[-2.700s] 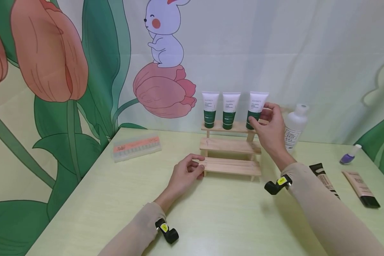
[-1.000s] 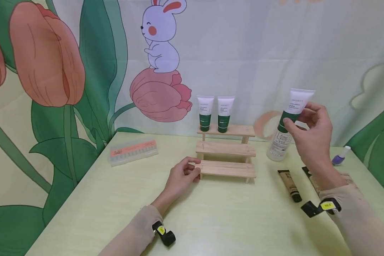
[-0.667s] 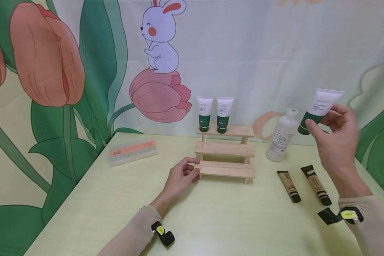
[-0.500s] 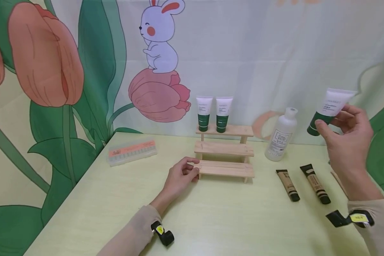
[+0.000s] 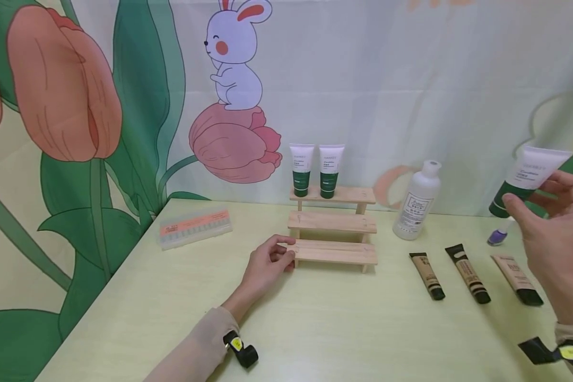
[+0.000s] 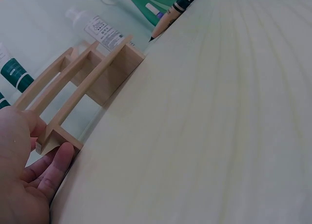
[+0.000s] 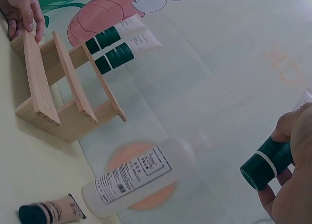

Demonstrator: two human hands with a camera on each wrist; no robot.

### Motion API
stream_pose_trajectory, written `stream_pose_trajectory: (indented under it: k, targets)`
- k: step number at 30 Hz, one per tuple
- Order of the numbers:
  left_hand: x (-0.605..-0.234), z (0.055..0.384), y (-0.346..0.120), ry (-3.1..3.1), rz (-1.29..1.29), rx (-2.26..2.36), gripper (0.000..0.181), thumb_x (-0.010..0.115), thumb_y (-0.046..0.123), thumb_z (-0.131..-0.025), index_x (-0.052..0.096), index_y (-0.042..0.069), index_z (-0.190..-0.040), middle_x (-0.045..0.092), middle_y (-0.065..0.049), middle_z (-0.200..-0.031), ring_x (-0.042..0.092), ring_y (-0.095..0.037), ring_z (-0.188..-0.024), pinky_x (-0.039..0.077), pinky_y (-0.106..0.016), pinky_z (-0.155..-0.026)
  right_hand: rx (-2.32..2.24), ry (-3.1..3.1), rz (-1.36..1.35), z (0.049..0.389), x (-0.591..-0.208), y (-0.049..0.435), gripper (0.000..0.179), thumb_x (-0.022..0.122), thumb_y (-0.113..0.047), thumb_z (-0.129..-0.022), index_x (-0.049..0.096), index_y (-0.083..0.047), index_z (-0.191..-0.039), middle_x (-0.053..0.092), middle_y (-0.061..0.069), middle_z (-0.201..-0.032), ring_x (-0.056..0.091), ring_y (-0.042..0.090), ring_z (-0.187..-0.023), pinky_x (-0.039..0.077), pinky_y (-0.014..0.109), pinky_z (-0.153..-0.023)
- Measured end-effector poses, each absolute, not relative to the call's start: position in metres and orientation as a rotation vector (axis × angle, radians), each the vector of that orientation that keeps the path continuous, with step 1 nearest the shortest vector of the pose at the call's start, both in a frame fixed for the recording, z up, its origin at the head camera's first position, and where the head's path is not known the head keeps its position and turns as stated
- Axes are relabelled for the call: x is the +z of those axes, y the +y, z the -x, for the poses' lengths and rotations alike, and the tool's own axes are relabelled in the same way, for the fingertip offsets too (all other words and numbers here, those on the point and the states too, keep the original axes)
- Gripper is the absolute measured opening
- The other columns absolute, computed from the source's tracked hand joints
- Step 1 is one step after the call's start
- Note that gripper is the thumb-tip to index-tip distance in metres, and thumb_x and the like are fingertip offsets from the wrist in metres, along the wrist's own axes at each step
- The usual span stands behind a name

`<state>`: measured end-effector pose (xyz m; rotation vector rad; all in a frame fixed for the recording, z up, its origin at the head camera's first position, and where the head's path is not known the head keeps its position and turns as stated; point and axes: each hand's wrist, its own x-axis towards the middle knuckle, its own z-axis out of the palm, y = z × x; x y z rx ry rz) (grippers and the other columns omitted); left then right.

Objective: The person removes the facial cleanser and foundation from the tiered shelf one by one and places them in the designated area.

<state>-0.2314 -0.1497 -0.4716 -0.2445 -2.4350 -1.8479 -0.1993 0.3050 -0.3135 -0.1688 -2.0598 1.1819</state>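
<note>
At the right of the head view my right hand (image 5: 561, 233) holds a white and green squeeze tube (image 5: 527, 178) between thumb and fingers, tilted with its green cap down, above the table. The right wrist view shows that tube's green cap end (image 7: 265, 163). My left hand (image 5: 266, 263) grips the left end of the lowest step of a three-step wooden stand (image 5: 331, 220); its thumb and fingers (image 6: 57, 168) close round the corner. On the top step two matching squeeze tubes (image 5: 302, 171) stand side by side at the left and middle.
A white bottle (image 5: 415, 204) stands right of the stand. Before it lie a small tan tube (image 5: 427, 275), a black-and-tan tube (image 5: 468, 273) and a beige tube (image 5: 517, 279). A purple nail polish bottle (image 5: 496, 236) stands behind. A clear flat case (image 5: 196, 229) lies left.
My right hand has taken the third white and green tube off the stand's top step and carried it right, past the white bottle, lowering slightly lately. My left hand stays at the stand.
</note>
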Motion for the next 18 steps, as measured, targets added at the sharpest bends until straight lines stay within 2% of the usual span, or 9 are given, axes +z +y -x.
stream_pose_trajectory:
  k: [7, 11, 14, 18]
  targets:
    - [-0.472, 0.232, -0.150, -2.442, 0.245, -1.844, 0.025, 0.073, 0.015, -0.109, 0.074, 0.017, -0.133, 0.078, -0.008, -0.103, 0.078, -0.019, -0.085, 0.066, -0.031, -0.081, 1.241, -1.998, 0.220, 0.188, -0.325, 0.322, 0.063, 0.070, 0.000, -0.107, 0.051, -0.022, -0.163, 0.055, -0.024, -0.138, 0.054, 0.000, -0.118, 0.046, 0.007, -0.097]
    - [-0.472, 0.234, -0.150, -2.432, 0.251, -1.846, 0.024, 0.073, 0.014, -0.109, 0.074, 0.018, -0.133, 0.078, -0.008, -0.103, 0.078, -0.019, -0.085, 0.066, -0.031, -0.080, 1.270, -2.001, 0.292, 0.181, -0.335, 0.333, 0.063, 0.069, -0.003, -0.108, 0.051, -0.026, -0.164, 0.058, -0.022, -0.143, 0.056, 0.000, -0.124, 0.049, 0.016, -0.113]
    - [-0.471, 0.234, -0.150, -2.428, 0.255, -1.849, 0.025, 0.073, 0.014, -0.109, 0.074, 0.017, -0.133, 0.077, -0.008, -0.103, 0.078, -0.019, -0.085, 0.066, -0.031, -0.081, 1.247, -2.006, 0.307, 0.175, -0.345, 0.342, 0.061, 0.068, -0.004, -0.109, 0.051, -0.026, -0.163, 0.057, -0.024, -0.142, 0.056, -0.003, -0.125, 0.041, 0.021, -0.124]
    - [-0.472, 0.233, -0.150, -2.433, 0.246, -1.855, 0.025, 0.073, 0.014, -0.109, 0.074, 0.017, -0.133, 0.077, -0.008, -0.103, 0.078, -0.019, -0.086, 0.066, -0.031, -0.081, 1.198, -2.012, 0.278, 0.168, -0.361, 0.354, 0.058, 0.069, 0.000, -0.108, 0.056, -0.023, -0.159, 0.055, -0.033, -0.126, 0.054, -0.010, -0.114, 0.040, 0.011, -0.115]
